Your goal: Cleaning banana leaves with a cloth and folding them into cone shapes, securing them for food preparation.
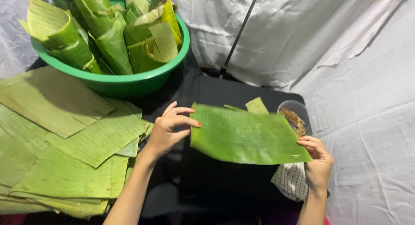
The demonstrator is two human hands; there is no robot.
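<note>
The left hand (166,132) grips the left edge of a cut leaf (246,136): thumb and forefinger are closed on the edge, and the other fingers are loosely curled. The right hand (317,162) holds the near right corner of the same leaf, with the fingers folded onto the edge. The leaf is held flat between both hands, above a black table (216,181), near the centre of the scene.

A stack (65,151) of flat cut leaves lies left of the left hand. A green basin (129,82) stands at far left and holds rolled leaf cones (108,30). A clear tub (296,114) with brown fibres stands just beyond the leaf's right end. A checked cloth (290,179) lies below the leaf, beside the right wrist. A white sheet (354,78) covers the right and far sides.
</note>
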